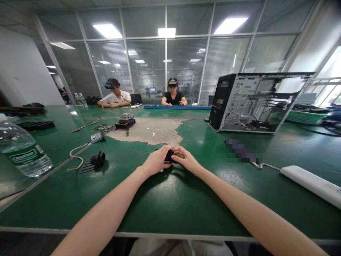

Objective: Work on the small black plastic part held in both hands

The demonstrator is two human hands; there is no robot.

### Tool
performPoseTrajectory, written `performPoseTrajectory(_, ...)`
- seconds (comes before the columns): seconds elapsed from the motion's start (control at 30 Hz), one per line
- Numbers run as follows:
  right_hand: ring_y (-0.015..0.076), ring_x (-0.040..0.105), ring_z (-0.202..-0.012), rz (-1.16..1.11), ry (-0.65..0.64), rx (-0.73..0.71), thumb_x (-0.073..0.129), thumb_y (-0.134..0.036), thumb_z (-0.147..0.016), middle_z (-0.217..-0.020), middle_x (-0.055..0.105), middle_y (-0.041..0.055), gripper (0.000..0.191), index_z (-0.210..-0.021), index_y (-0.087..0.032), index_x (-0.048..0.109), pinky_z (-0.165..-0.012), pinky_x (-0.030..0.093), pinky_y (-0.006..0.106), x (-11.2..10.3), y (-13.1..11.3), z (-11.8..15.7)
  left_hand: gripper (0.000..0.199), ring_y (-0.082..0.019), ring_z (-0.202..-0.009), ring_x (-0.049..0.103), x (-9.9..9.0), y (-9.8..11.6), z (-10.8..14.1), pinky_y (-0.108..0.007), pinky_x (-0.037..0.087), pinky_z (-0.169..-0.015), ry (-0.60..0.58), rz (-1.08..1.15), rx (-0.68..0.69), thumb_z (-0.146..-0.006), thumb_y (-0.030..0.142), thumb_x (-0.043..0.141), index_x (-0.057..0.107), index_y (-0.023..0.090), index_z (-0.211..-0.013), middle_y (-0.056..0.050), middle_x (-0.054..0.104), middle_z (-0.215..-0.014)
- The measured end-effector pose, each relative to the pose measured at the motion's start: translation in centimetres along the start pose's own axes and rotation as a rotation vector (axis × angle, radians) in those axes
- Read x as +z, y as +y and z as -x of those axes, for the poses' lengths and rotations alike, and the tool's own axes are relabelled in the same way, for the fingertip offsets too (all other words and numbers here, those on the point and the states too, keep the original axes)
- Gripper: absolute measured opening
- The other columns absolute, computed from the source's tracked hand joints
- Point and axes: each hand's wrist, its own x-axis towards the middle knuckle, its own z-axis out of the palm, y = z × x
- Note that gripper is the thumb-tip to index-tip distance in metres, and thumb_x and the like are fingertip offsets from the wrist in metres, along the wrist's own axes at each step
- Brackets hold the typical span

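Note:
Just above the green table point(170, 209), near the middle, a small black part point(168, 156) is held between both hands. My left hand point(156, 160) has its fingers closed round the part's left side and top. My right hand point(186, 160) pinches the part's right side with thumb and fingers. Much of the part is hidden behind the fingers, so its exact shape cannot be made out. To the left, a black round part with flat prongs point(98, 160) lies on the table, beside a white cable point(77, 158) with a metal piece point(97, 137) at its end.
An open computer case point(226, 103) stands at the back right, with a green basket point(306, 116) beyond it. A white power strip point(311, 183) lies right. A water bottle point(25, 153) stands left. A cooler with a fan point(125, 121) sits behind. Two people sit across the table.

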Motion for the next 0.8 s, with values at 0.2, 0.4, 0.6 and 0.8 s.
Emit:
performPoseTrajectory(0.2, 0.0143, 0.059, -0.080, 0.043, -0.016, -0.012, 0.060, -0.031, -0.069, -0.089, 0.056, 0.0013, 0.025, -0.089, -0.022, 0.047, -0.077, 0.046, 0.033, -0.05, 0.51, 0.02, 0.059, -0.023, -0.097, 0.052, 0.28, -0.45, -0.02, -0.035, 0.043, -0.080, 0.008, 0.022, 0.036, -0.065, 0.025, 0.063, 0.031, 0.022, -0.114, -0.005, 0.046, -0.110)
performPoseTrajectory(0.4, 0.0143, 0.060, -0.078, 0.063, -0.022, -0.033, 0.060, -0.029, -0.069, -0.093, 0.055, 0.0016, 0.023, -0.085, -0.021, 0.046, -0.074, 0.048, 0.032, 0.01, 0.06, 0.31, 0.060, -0.023, -0.100, 0.050, 0.55, -0.59, 0.06, -0.035, 0.042, -0.082, 0.007, 0.040, 0.046, -0.064, 0.023, 0.062, 0.029, 0.023, -0.115, -0.006, 0.043, -0.113)
performPoseTrajectory(0.6, 0.0138, 0.058, -0.079, 0.075, 0.016, -0.061, 0.057, -0.032, -0.072, -0.086, 0.057, 0.0000, 0.019, -0.083, -0.021, 0.047, -0.076, 0.047, 0.031, 0.13, 0.33, 0.20, 0.062, -0.023, -0.100, 0.050, 0.65, -0.65, -0.01, -0.035, 0.043, -0.082, 0.007, 0.034, 0.051, -0.062, 0.020, 0.063, 0.029, 0.022, -0.114, -0.005, 0.042, -0.114)
performPoseTrajectory(0.8, 0.0138, 0.058, -0.078, 0.089, 0.041, -0.018, 0.057, -0.032, -0.071, -0.092, 0.056, 0.0025, 0.027, -0.093, -0.020, 0.048, -0.075, 0.047, 0.032, 0.22, 0.67, -0.20, 0.060, -0.022, -0.094, 0.053, 0.48, -0.63, -0.07, -0.034, 0.044, -0.079, 0.006, 0.034, 0.006, -0.061, 0.022, 0.063, 0.031, 0.023, -0.112, -0.004, 0.045, -0.109)
